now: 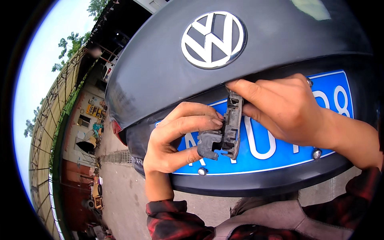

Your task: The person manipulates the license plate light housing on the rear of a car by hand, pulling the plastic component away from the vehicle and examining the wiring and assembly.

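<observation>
The dark plastic part (233,130) stands lengthwise nearly upright, fingers (191,126) of the left hand (169,136) pinching its lower left, those of the right hand (290,106) holding its upper end.

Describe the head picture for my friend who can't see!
A person's left hand and right hand hold a dark grey, slotted plastic part in front of a blue, rectangular licence plate on a dark grey car. A round, silver emblem sits above.
</observation>
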`<state>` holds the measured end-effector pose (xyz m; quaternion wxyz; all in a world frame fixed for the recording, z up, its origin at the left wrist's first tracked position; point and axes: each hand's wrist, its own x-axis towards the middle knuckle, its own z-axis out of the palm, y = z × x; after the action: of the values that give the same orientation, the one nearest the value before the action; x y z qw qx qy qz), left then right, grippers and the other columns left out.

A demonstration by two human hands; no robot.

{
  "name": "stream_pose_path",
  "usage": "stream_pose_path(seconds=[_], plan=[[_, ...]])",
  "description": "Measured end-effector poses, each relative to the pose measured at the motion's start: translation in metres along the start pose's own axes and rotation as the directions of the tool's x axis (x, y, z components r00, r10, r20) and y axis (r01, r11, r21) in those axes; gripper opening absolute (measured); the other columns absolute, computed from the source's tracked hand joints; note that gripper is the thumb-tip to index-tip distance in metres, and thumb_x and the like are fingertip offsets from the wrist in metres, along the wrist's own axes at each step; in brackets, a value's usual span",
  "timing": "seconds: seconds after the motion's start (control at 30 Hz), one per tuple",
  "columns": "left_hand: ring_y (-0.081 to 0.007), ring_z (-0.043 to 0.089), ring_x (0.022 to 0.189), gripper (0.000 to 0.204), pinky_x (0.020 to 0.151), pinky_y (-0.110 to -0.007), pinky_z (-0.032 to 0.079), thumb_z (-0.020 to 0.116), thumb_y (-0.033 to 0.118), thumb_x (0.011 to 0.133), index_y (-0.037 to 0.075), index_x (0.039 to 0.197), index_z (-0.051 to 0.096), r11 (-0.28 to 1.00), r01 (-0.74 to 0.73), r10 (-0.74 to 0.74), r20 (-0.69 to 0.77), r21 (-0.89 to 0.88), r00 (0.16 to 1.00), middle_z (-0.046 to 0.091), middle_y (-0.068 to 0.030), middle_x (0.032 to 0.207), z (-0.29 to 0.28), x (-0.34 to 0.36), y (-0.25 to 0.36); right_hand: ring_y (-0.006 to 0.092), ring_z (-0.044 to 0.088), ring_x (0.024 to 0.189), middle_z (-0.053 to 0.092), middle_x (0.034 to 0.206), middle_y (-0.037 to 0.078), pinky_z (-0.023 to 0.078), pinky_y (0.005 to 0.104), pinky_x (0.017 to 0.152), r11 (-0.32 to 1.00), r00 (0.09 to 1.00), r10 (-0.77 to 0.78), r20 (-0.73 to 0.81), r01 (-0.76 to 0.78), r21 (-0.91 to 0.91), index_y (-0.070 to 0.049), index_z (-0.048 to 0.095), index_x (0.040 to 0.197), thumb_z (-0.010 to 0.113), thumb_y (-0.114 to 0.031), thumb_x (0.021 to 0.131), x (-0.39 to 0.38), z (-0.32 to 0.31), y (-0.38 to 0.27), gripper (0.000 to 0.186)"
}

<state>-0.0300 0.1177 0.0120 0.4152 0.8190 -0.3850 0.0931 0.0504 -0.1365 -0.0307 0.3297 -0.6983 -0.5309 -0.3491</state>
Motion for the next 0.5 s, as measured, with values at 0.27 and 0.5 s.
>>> stream_pose_path(seconds=[0.27,0.5], plan=[[-0.0388,0.063,0.116,0.047,0.097,-0.045,0.054,0.061,-0.012,0.060,-0.002,0.105,0.072,0.984,-0.084,0.116,-0.217,0.154,0.969,0.063,-0.0201,0.117,0.019,-0.010,0.005,0.0264,0.068,0.062,0.068,0.078,0.012,0.050,0.0341,0.052,1.000,1.000,-0.002,0.013,0.002,0.003,0.002,0.061,0.120,0.075,0.001,0.073,-0.001,0.003,0.002,0.049],[-0.0389,0.058,0.124,0.045,0.100,-0.044,0.053,0.058,-0.021,0.072,0.002,0.109,0.072,0.934,-0.186,0.248,-0.181,0.304,0.952,0.060,-0.0220,0.127,0.031,0.002,-0.004,0.0268,0.069,0.062,0.068,0.075,0.012,0.051,0.0342,0.051,0.999,0.999,-0.025,-0.041,0.024,-0.029,0.003,0.062,0.116,0.073,-0.005,0.079,0.000,0.005,0.002,0.040]])
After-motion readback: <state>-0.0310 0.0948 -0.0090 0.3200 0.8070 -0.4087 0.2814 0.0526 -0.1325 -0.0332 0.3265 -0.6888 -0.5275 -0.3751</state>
